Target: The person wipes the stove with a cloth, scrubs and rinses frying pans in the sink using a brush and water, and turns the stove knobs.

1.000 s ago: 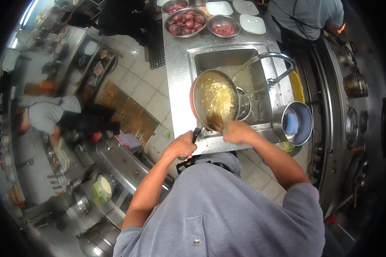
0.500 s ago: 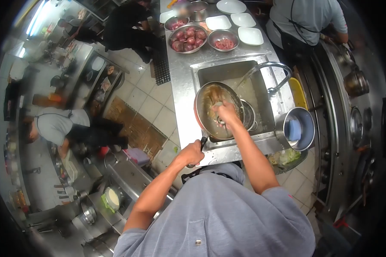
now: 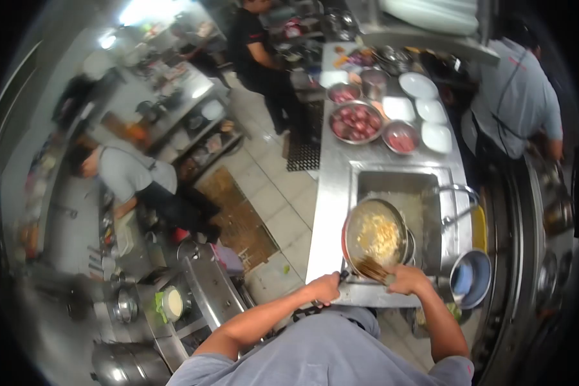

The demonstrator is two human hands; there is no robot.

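Note:
My left hand (image 3: 325,289) is wrapped round the dark handle of a pan (image 3: 359,215), which is held over the near part of the sink (image 3: 392,183). Pale yellowish bits of food (image 3: 381,237) lie in cloudy liquid inside the pan. My right hand (image 3: 409,280) grips a bamboo wok brush (image 3: 371,266) by its end, its brown bristles at the pan's near rim. Another metal vessel (image 3: 411,243) partly shows behind the pan's right side. The curved tap (image 3: 460,188) stands at the sink's right edge.
Beyond the sink are a bowl of red onions (image 3: 356,122), a bowl of reddish pieces (image 3: 401,137) and white dishes (image 3: 437,137). A metal pot (image 3: 481,278) holding something blue stands at right. Co-workers stand left (image 3: 132,177), at the back (image 3: 257,61) and right (image 3: 518,96).
My right hand has come out of the pan's middle to its near rim, and the brush now shows. Pale bits are now visible in the pan. The camera view has shifted.

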